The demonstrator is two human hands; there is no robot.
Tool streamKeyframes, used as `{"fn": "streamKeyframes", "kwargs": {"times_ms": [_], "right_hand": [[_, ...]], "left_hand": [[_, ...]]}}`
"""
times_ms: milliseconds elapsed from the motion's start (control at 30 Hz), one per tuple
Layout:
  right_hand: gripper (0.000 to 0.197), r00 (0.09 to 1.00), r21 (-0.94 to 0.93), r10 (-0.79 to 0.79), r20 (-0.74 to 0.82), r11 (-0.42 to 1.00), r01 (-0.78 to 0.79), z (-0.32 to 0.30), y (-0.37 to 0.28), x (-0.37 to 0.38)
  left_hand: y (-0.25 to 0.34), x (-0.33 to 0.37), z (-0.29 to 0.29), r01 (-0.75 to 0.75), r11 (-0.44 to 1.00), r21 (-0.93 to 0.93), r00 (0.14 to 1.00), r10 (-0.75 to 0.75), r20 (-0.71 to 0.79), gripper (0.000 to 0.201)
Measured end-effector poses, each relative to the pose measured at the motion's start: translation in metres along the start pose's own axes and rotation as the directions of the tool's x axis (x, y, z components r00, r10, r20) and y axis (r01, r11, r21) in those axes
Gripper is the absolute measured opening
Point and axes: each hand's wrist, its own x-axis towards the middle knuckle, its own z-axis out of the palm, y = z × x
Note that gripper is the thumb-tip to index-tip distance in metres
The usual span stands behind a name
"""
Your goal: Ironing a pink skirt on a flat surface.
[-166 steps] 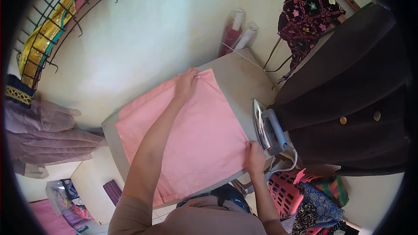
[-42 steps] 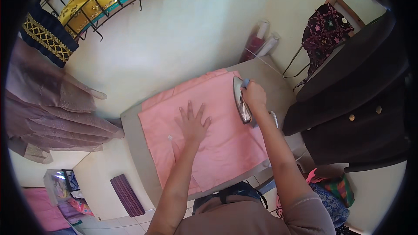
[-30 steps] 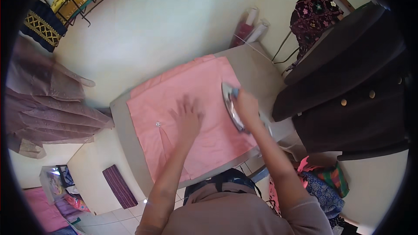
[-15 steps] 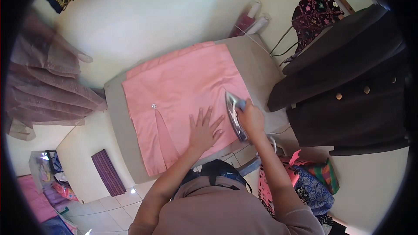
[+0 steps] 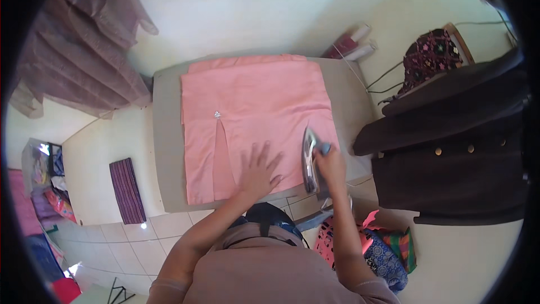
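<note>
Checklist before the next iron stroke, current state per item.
1. Iron gripped: ok, right hand closed around its handle.
2. Left hand clear of iron: ok, spread over the pink cloth, apart from it.
3. Iron clear of shiny ornament: ok, well to its right.
4. Slit lying closed: not ok, gapes in a wedge.
5. Iron's heat: cannot tell.
</note>
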Motion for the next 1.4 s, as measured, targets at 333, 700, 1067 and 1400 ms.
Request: {"fn": "streamKeyframes", "kwargs": {"times_ms": [333,700,1067,1400], "right_hand": [[0.040,0.967,0.043,-0.253,0.007,0.967,0.252,0.027,-0.105,0.008],[0.043,0.968,0.008,-0.164,0.191,0.986,0.166,0.028,-0.108,-0.062],[0.038,0.978,-0.009,-0.205,0.046,0.979,0.206,0.052,-0.153,-0.048],[0.039,0.981,0.017,-0.192,0.008,0.981,0.192,0.063,-0.183,-0.047]], "left_hand": [[-0.019,-0.048,-0.005,-0.029,0.997,-0.068,0.999,0.028,-0.016,0.072],[-0.075,-0.113,-0.035,-0.190,0.972,-0.142,0.964,0.211,0.160,0.076],[-0.095,-0.115,-0.041,-0.379,0.914,-0.147,0.894,0.402,0.195,0.075],[-0.105,-0.124,-0.043,-0.440,0.882,-0.168,0.873,0.464,0.148,0.071]]}}
